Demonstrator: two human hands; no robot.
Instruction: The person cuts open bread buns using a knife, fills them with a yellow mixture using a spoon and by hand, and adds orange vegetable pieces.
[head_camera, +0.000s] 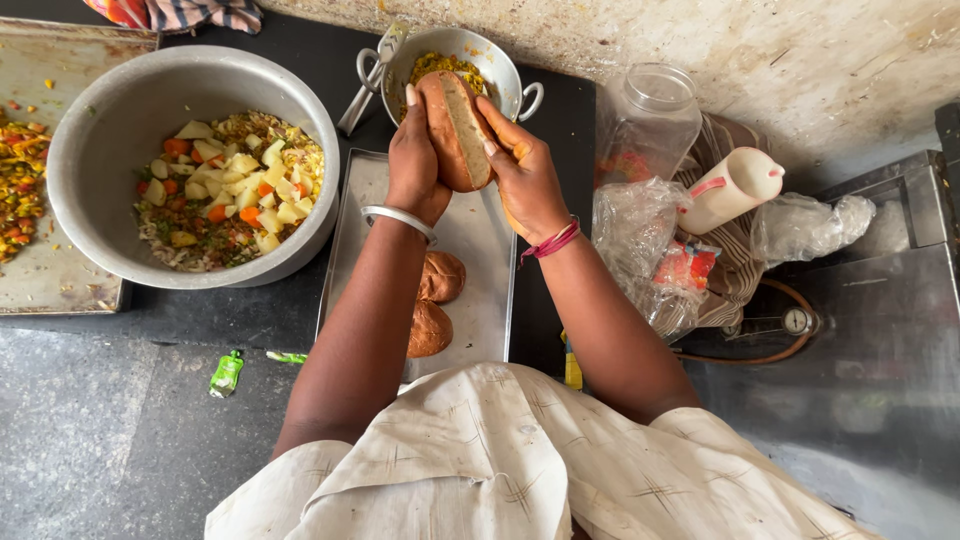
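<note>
Bun, split along its edge, sits clamped between your left hand and right hand, raised above the far end of the steel tray. Your fingers close around both sides of it. 2 more buns lie on the tray's near half. Left of the tray stands a large bowl of chopped vegetables; beyond the tray, a small handled pot of yellow filling.

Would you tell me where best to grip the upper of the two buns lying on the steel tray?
Probably grip the bun across its domed sides from above; it lies flat on the tray, touching the lower bun, so come from its free far and right sides.
</note>
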